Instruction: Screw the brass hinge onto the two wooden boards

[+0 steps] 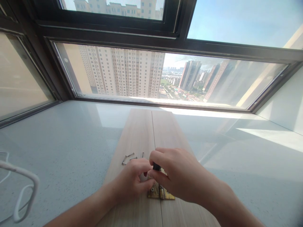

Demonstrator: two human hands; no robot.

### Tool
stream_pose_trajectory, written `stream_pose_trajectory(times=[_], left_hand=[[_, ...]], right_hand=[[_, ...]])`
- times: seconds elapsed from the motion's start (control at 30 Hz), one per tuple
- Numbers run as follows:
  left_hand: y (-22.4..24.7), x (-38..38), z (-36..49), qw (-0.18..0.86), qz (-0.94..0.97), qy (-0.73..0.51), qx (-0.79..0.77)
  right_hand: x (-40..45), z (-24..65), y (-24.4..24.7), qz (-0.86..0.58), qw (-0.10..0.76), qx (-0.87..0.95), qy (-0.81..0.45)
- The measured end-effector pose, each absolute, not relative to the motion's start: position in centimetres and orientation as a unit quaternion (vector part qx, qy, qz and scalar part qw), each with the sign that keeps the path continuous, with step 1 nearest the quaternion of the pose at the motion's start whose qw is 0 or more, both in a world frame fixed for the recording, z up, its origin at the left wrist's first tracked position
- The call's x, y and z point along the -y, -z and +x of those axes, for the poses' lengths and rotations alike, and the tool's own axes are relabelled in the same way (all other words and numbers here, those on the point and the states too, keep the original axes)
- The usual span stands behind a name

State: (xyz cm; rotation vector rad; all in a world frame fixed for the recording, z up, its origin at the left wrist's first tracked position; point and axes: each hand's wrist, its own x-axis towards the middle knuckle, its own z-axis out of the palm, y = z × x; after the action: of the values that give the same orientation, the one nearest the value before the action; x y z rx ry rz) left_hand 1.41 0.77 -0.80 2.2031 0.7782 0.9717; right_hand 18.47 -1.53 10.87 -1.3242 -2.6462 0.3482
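Observation:
Two pale wooden boards [139, 129] lie side by side with a thin seam between them. A worn yellow metal hinge [154, 192] rests across the seam, partly covered by my hands. My right hand [177, 170] is closed round a small black handle [156, 166] above the hinge; the handle's lower end is hidden. Thumb and fingers of my left hand [134, 176] are curled at the hinge's left side, and what they grip, if anything, is hidden. Several screws [127, 156] lie on the left board just beyond my left hand.
The boards lie on a speckled white sill [78, 151] below a dark-framed window [151, 102]. At the left edge stands a bent white tube or cable [33, 179]. Tall buildings show outside the glass.

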Motion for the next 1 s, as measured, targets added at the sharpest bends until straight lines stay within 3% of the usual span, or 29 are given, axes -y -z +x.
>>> stream_pose_trajectory(times=[0.3, 0.57, 0.87, 1.0], left_hand=[[0.91, -0.88, 1.34, 0.354, 0.815, -0.364, -0.278], [0.48, -0.81, 1.31, 0.327, 0.824, -0.375, -0.272], [1.03, -0.80, 1.39, 0.323, 0.822, -0.386, -0.264], [0.97, -0.76, 1.43, 0.328, 0.822, -0.382, -0.267]], right_hand=[[1.38, 18.47, -10.59, -0.451, 0.082, 0.884, -0.094], [1.51, 18.63, -10.77, -0.389, 0.108, 0.900, -0.163], [1.49, 18.55, -10.13, -0.432, 0.084, 0.893, -0.089], [1.89, 18.64, -10.97, -0.418, 0.093, 0.895, -0.126]])
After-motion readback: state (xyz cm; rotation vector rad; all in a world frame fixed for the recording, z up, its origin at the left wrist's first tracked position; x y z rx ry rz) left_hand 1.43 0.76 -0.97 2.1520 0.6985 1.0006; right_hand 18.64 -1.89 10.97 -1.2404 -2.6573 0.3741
